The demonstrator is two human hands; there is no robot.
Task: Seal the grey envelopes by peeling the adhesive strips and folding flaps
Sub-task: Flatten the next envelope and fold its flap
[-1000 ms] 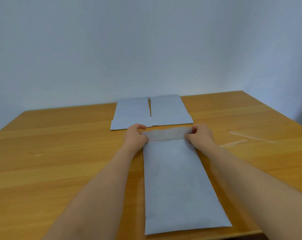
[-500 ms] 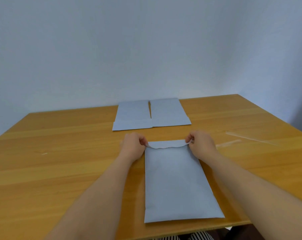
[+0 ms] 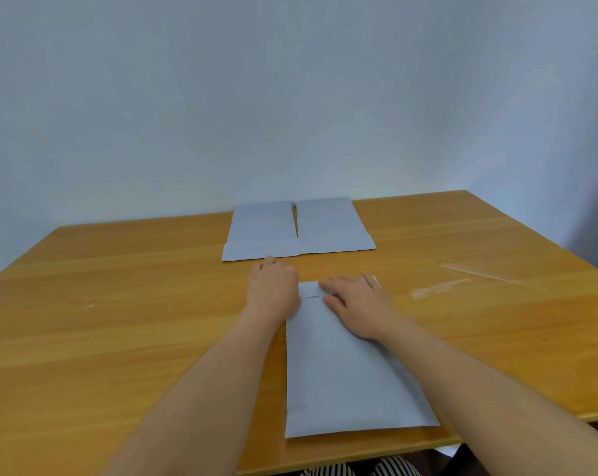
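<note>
A grey envelope point(image 3: 338, 372) lies lengthwise on the wooden table point(image 3: 119, 338) in front of me, its flap folded down at the far end. My left hand point(image 3: 273, 290) rests flat at the flap's left corner, partly on the table. My right hand point(image 3: 356, 304) lies palm down on the flap's right half, fingers spread and pointing left. Only a small strip of the flap shows between the hands. Two more grey envelopes point(image 3: 261, 231) point(image 3: 330, 225) lie side by side at the table's far edge.
Two peeled clear strips point(image 3: 438, 288) point(image 3: 489, 274) lie on the table to the right of my hands. A small white scrap point(image 3: 88, 306) sits at the left. The table's near edge runs just below the envelope; striped fabric point(image 3: 359, 470) shows under it.
The flap, held up by its corners a second ago, has been folded down onto the envelope. Both hands let go of the corners and now press flat on it.
</note>
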